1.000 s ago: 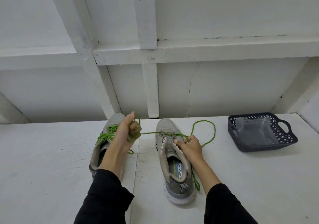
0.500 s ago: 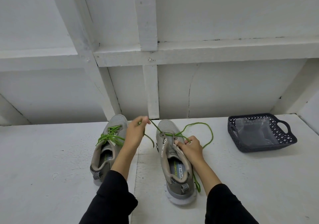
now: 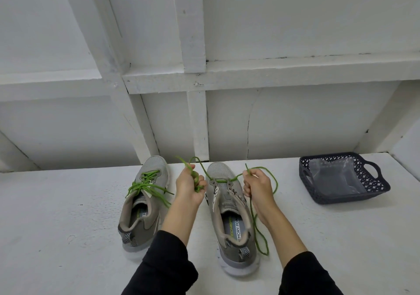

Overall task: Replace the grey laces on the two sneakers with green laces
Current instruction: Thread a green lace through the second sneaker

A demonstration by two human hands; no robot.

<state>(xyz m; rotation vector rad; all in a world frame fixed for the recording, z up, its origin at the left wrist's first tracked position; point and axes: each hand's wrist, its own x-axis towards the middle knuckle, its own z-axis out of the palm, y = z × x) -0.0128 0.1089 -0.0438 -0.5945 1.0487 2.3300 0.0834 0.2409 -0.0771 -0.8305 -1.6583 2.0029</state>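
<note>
2 sneakers [image 3: 229, 215], white table [image 3: 68, 226], panelled wall [image 3: 295, 21]

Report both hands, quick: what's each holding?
Left hand: grips one end of the thin green lace.
Right hand: grips its other end.

You have open table [image 3: 56, 215] left of the laced sneaker [image 3: 145, 201]; right, bare surface separates the other sneaker [image 3: 229, 217] from the basket [image 3: 345, 178]; wall [image 3: 295, 124] blocks behind
</note>
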